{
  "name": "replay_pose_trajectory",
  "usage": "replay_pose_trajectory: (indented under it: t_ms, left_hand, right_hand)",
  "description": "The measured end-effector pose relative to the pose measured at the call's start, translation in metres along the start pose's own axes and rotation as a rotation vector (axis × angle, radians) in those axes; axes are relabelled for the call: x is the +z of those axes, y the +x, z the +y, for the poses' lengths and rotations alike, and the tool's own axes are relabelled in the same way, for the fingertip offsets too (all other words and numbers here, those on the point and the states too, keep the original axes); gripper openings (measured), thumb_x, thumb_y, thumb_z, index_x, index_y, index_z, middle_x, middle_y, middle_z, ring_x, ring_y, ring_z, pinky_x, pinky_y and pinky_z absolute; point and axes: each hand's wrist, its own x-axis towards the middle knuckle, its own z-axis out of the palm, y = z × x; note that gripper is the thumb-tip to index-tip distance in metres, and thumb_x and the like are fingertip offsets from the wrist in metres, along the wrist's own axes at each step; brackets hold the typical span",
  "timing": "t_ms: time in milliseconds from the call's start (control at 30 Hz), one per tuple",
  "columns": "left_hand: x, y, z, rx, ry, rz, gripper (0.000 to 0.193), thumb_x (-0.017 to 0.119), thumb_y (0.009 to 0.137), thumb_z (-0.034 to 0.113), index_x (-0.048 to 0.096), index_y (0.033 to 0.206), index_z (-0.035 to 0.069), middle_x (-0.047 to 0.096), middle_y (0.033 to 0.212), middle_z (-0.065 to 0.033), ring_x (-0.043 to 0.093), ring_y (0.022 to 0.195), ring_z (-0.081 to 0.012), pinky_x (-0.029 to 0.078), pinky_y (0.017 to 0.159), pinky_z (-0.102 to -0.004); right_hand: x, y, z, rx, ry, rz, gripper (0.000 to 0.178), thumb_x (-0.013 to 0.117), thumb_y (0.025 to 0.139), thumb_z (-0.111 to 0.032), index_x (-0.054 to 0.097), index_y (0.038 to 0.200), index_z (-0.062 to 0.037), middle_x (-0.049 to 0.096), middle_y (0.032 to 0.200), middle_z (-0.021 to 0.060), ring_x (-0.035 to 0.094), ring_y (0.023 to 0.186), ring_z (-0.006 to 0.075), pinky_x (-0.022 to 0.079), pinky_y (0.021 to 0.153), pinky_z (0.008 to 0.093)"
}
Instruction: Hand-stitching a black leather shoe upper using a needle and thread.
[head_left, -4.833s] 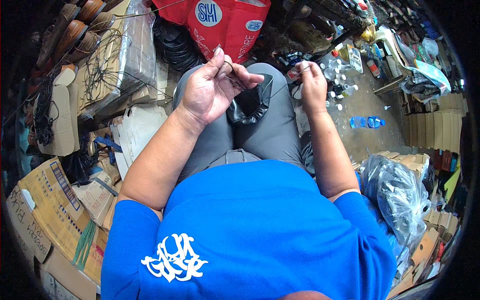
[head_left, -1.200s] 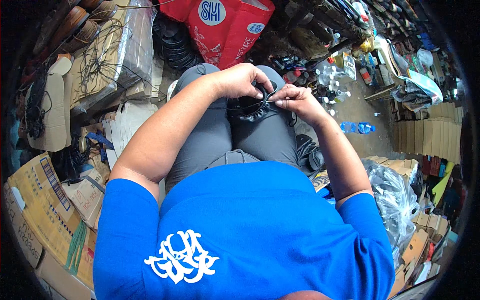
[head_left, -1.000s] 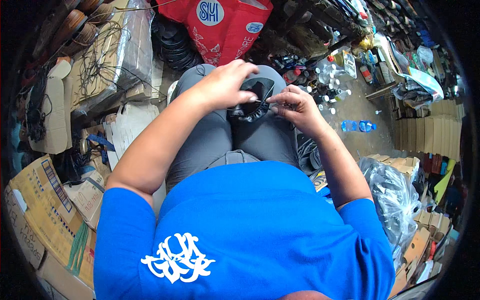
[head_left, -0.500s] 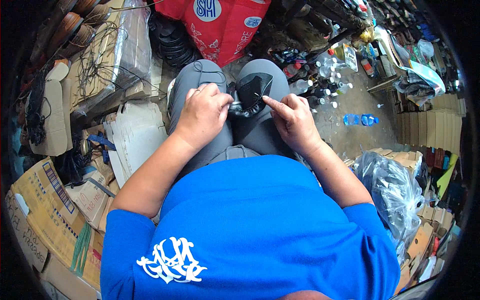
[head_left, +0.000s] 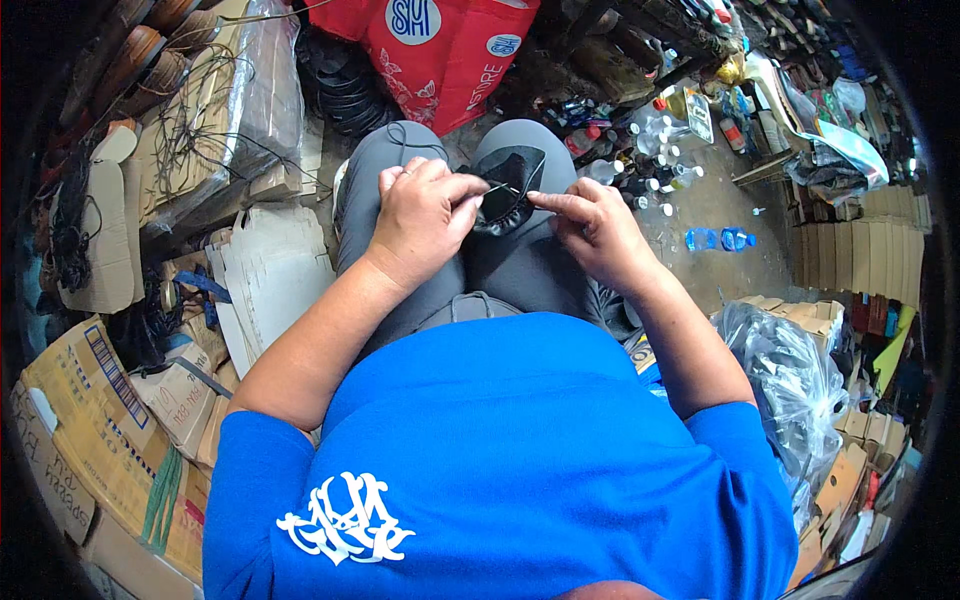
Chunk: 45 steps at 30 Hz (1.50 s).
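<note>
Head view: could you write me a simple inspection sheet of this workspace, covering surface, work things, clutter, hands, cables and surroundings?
Surface: the lap, in grey trousers.
Work things: a black leather-like piece with a gathered edge, on the right thigh; a thin pale needle-like item over it.
Clutter: bottles on the floor to the right; red bag beyond the knees; cardboard box at left.
Hands: left hand has its fingertips at the needle-like item, grip too small to tell; right hand points its index finger at the black piece's edge.
Cables: nothing seen; just thin dark cord on the left knee.
Surroundings: stacked cardboard and a clear plastic bag at right.
</note>
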Motion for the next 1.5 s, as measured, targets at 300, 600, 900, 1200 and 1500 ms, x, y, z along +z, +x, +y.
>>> replay_pose_trajectory:
  t_ms: [300, 600, 900, 1200, 1500]
  left_hand:
    - [0.011, 0.016, -0.012, 0.018, -0.222, -0.088, 0.022, 0.069, 0.072, 0.008, 0.072, 0.087, 0.023, 0.047, 0.077, -0.0009, 0.049, 0.08, -0.0203, 0.038, 0.074, -0.0349]
    - [0.014, 0.016, -0.014, 0.02, -0.237, -0.099, 0.023, 0.069, 0.07, 0.008, 0.072, 0.087, 0.023, 0.046, 0.075, -0.0009, 0.048, 0.08, -0.0201, 0.037, 0.073, -0.035]
    - [0.01, 0.018, -0.01, 0.063, -0.202, -0.115, 0.022, 0.068, 0.071, 0.007, 0.072, 0.088, 0.021, 0.049, 0.075, -0.0015, 0.05, 0.083, -0.0216, 0.036, 0.076, -0.0366]
    - [0.012, 0.024, -0.005, 0.166, -0.206, -0.059, 0.018, 0.067, 0.072, 0.006, 0.071, 0.085, 0.017, 0.048, 0.07, -0.0025, 0.049, 0.077, -0.0211, 0.036, 0.071, -0.0342]
    - [0.013, 0.032, -0.006, 0.214, -0.248, -0.145, 0.017, 0.07, 0.072, 0.007, 0.071, 0.088, 0.013, 0.055, 0.076, -0.0037, 0.053, 0.081, -0.0224, 0.04, 0.072, -0.0347]
  right_hand:
    - [-0.006, 0.017, 0.028, 0.221, 0.493, -0.214, 0.049, 0.049, 0.068, 0.012, 0.07, 0.103, -0.0151, 0.05, 0.08, 0.0045, 0.051, 0.081, 0.0175, 0.043, 0.076, 0.0285]
    - [-0.011, 0.027, 0.031, 0.207, 0.472, -0.284, 0.05, 0.048, 0.066, 0.011, 0.071, 0.101, -0.0152, 0.048, 0.079, 0.0028, 0.051, 0.08, 0.0163, 0.043, 0.076, 0.0283]
    - [-0.012, 0.029, 0.035, 0.208, 0.48, -0.298, 0.048, 0.048, 0.066, 0.009, 0.072, 0.1, -0.0147, 0.05, 0.077, 0.0022, 0.051, 0.08, 0.0158, 0.044, 0.076, 0.0278]
    - [-0.008, 0.026, 0.042, 0.277, 0.615, -0.353, 0.042, 0.054, 0.072, 0.004, 0.071, 0.105, -0.0142, 0.051, 0.079, 0.0005, 0.05, 0.081, 0.0127, 0.042, 0.08, 0.0256]
    - [-0.001, 0.022, 0.048, 0.274, 0.714, -0.38, 0.033, 0.061, 0.079, -0.003, 0.069, 0.109, -0.0145, 0.052, 0.081, 0.0008, 0.051, 0.083, 0.0122, 0.042, 0.08, 0.0253]
